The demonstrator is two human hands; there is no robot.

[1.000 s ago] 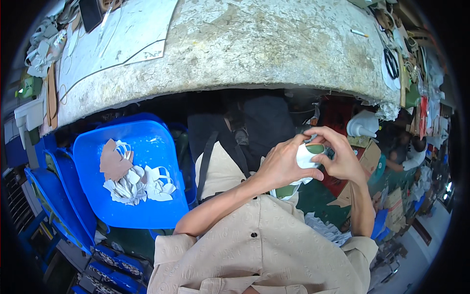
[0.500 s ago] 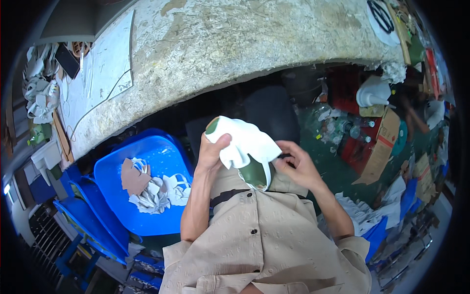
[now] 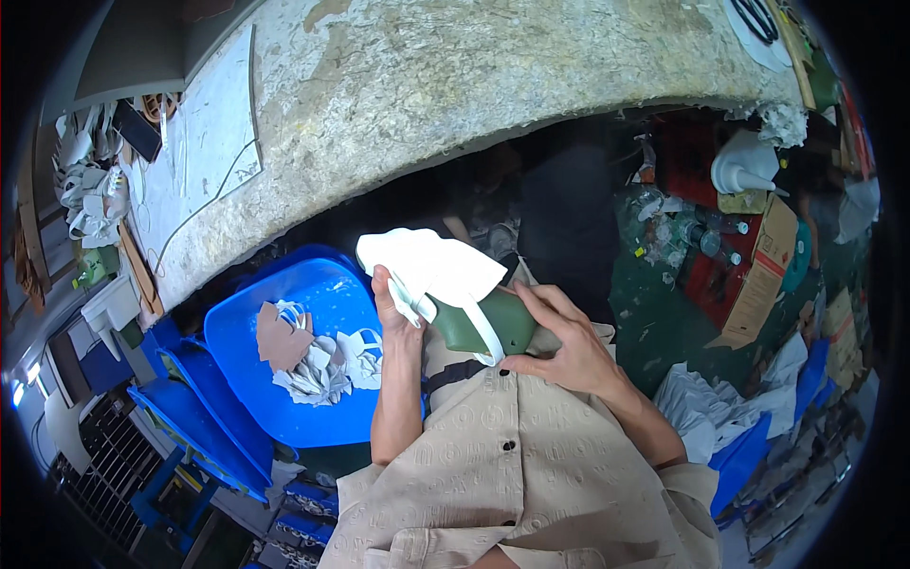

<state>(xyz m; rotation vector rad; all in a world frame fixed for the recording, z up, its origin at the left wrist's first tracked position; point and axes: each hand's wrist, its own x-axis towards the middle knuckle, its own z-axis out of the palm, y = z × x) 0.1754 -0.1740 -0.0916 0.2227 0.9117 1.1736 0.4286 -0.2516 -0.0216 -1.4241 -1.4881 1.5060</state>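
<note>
A green shoe last (image 3: 460,327) lies tilted sideways in front of my waist, with a white shoe upper (image 3: 431,264) draped over its top. A narrow white strap (image 3: 485,332) of the upper runs down across the side of the last. My left hand (image 3: 396,308) is closed on the upper and last at their left end, thumb pointing up along the white material. At the right end, my right hand (image 3: 569,339) wraps round the green last, thumb below and fingers above. The underside of the last is hidden.
Left of me, a blue plastic seat (image 3: 237,379) bears white cut pieces (image 3: 318,370) and a brown piece (image 3: 282,337). A worn workbench (image 3: 398,104) spans the far side. To the right are a cardboard box (image 3: 758,275), plastic bottles (image 3: 711,242) and a white funnel-shaped thing (image 3: 744,166).
The shoe last has turned from steeply tilted to nearly level, showing more of its green side. My right hand has closed round its right end. My view has shifted slightly.
</note>
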